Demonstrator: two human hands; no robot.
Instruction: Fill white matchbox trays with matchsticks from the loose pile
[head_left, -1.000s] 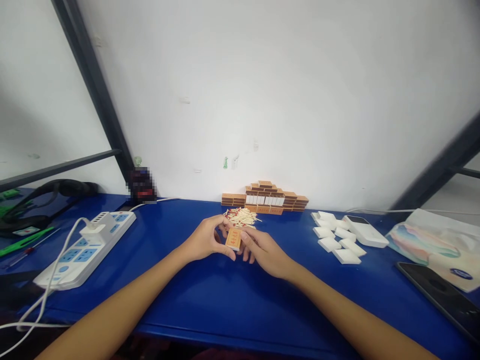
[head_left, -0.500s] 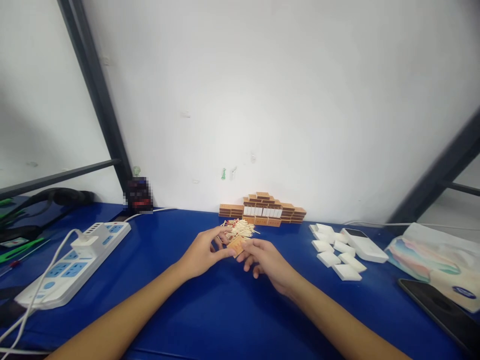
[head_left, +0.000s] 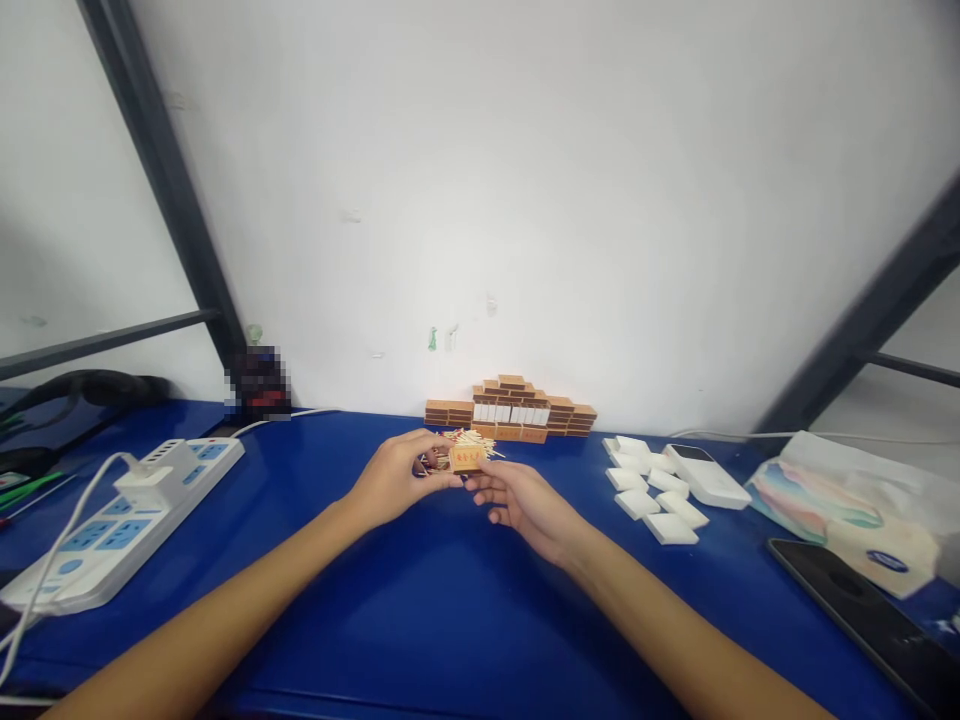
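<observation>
A small orange-yellow matchbox [head_left: 466, 458] with red lettering is held off the table, its printed face toward me. My right hand [head_left: 529, 505] pinches its right end between thumb and fingers. My left hand [head_left: 401, 470] curls around its left end, the thumb along the lower edge and the fingertips partly hidden. Just behind the box lies a loose pile of matches [head_left: 480, 438] with red heads. Farther back, more matchboxes [head_left: 512, 384] are stacked in a stepped pyramid against the wall, with white pieces standing in a row in its middle.
Several white box-like pieces [head_left: 671, 529] lie to the right, beside a white device [head_left: 705, 477] with a dark screen. A phone [head_left: 847, 600] and a tissue pack [head_left: 832, 505] are at far right. On the left sits a white power strip [head_left: 120, 540] with cables.
The matchbox has turned so its lettered face is toward me, and both hands have risen slightly with it. My view has shifted a little to the right.
</observation>
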